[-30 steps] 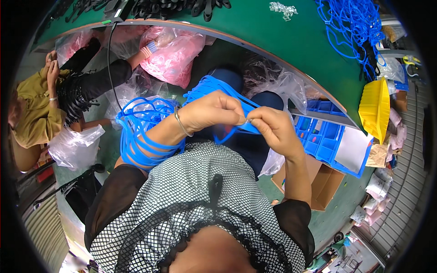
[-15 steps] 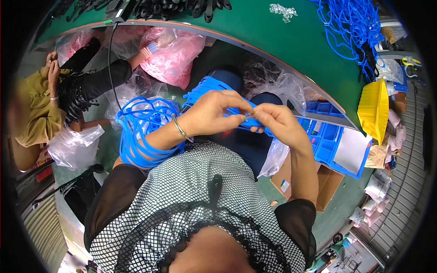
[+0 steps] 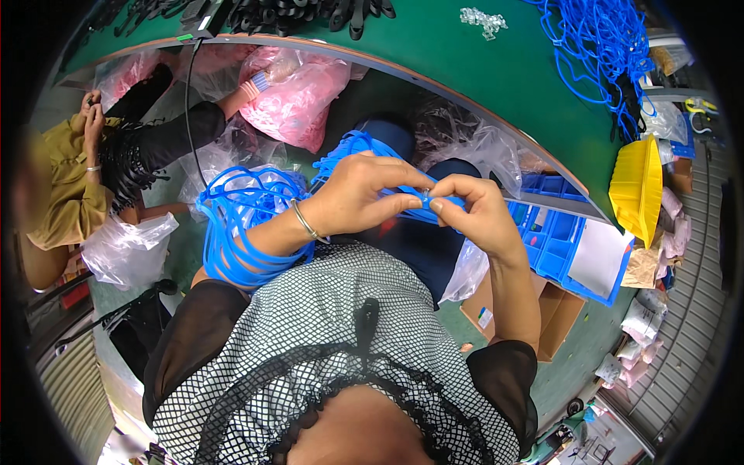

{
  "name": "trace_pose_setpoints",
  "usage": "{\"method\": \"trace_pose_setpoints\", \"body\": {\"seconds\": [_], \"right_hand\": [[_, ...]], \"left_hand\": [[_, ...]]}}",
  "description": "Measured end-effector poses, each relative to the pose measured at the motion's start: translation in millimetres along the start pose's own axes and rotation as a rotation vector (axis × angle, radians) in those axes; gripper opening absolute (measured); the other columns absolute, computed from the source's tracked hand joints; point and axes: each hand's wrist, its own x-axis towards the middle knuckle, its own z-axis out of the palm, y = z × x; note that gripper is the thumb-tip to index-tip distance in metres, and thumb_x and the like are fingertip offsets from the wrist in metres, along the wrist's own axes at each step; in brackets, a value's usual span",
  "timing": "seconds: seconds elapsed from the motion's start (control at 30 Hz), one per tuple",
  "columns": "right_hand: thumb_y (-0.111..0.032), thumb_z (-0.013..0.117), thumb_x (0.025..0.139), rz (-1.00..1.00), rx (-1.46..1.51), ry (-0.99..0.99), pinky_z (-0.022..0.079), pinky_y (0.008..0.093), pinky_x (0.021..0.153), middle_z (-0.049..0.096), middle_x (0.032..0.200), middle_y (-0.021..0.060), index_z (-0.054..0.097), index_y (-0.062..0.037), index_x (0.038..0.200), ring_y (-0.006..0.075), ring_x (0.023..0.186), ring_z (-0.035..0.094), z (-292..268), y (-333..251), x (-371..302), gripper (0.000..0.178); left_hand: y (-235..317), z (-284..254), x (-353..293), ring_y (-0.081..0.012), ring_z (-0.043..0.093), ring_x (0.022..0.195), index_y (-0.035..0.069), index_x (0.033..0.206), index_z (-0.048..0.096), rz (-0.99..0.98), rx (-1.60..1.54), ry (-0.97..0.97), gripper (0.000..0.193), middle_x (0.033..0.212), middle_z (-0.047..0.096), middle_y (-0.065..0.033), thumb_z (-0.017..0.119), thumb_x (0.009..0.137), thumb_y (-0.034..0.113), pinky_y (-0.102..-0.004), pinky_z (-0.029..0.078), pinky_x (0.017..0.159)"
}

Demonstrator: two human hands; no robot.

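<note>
My left hand (image 3: 364, 194) and my right hand (image 3: 477, 209) meet over my lap, thumbs and forefingers pinched toward each other. Between the fingertips is a blue cord (image 3: 425, 203) with a small clear piece (image 3: 425, 191) on it; its exact shape is too small to make out. A thick bunch of blue cord loops (image 3: 244, 260) hangs around my left forearm, above the bracelet. More blue cords (image 3: 356, 146) lie over my thigh behind my left hand.
The green table (image 3: 465, 70) curves ahead, bearing small clear pieces (image 3: 482, 22), black straps (image 3: 294, 14) and tangled blue cords (image 3: 593, 46). A yellow bin (image 3: 637, 190) stands at its right end. Blue trays (image 3: 554, 244) and a cardboard box (image 3: 558, 318) sit right. A co-worker (image 3: 70, 170) sits left.
My right fingers have shifted slightly, with the thumb and forefinger now spread around the cord. The clear piece between my fingertips shows more plainly. My left hand has barely moved.
</note>
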Motion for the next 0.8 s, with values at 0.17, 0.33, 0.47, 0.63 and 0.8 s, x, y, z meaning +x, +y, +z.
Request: {"method": "trace_pose_setpoints", "body": {"seconds": [0.17, 0.33, 0.47, 0.63, 0.8], "right_hand": [[-0.004, 0.066, 0.071, -0.503, -0.514, 0.307, 0.043, 0.0281, 0.057, 0.06, 0.068, 0.0077, 0.061, -0.0011, 0.08, 0.0173, 0.06, 0.057, 10, -6, 2, 0.01], [-0.003, 0.066, 0.07, -0.696, -0.726, 0.457, 0.043, 0.035, 0.06, 0.059, 0.069, 0.009, 0.06, -0.0029, 0.077, 0.0263, 0.062, 0.057, 14, 4, 13, 0.009], [-0.004, 0.065, 0.071, -0.788, -0.834, 0.508, 0.042, 0.0365, 0.061, 0.059, 0.069, 0.0088, 0.058, -0.0038, 0.077, 0.0274, 0.062, 0.056, 12, 10, 21, 0.009], [-0.004, 0.065, 0.071, -0.773, -0.807, 0.517, 0.042, 0.0371, 0.062, 0.058, 0.069, 0.0093, 0.058, -0.004, 0.077, 0.0276, 0.062, 0.056, 12, 10, 18, 0.009], [-0.003, 0.064, 0.071, -0.766, -0.775, 0.471, 0.042, 0.0376, 0.062, 0.058, 0.069, 0.0098, 0.058, -0.0032, 0.078, 0.0279, 0.062, 0.055, 16, 7, 13, 0.01]], "left_hand": [[0, 9, -2, -0.0142, 0.064, 0.076, 0.001, 0.099, 0.066, -0.192, -0.315, 0.103, 0.022, 0.086, 0.068, -0.0089, 0.066, 0.082, 0.014, -0.026, 0.049, 0.065], [-5, 11, 2, -0.009, 0.06, 0.079, -0.002, 0.102, 0.065, -0.32, -0.516, 0.13, 0.021, 0.088, 0.067, -0.0073, 0.063, 0.086, 0.011, -0.0236, 0.049, 0.068], [-11, 16, 3, -0.0089, 0.059, 0.081, -0.004, 0.102, 0.065, -0.375, -0.689, 0.16, 0.021, 0.089, 0.066, -0.0073, 0.061, 0.086, 0.009, -0.0224, 0.049, 0.072], [-5, 12, 9, -0.0087, 0.059, 0.083, -0.004, 0.1, 0.065, -0.46, -0.697, 0.132, 0.019, 0.091, 0.066, -0.0062, 0.062, 0.086, 0.008, -0.0226, 0.048, 0.073], [-1, 9, 6, -0.0065, 0.057, 0.079, -0.002, 0.094, 0.065, -0.43, -0.543, 0.057, 0.022, 0.084, 0.064, -0.0034, 0.067, 0.083, 0.016, -0.0225, 0.048, 0.069]]}}
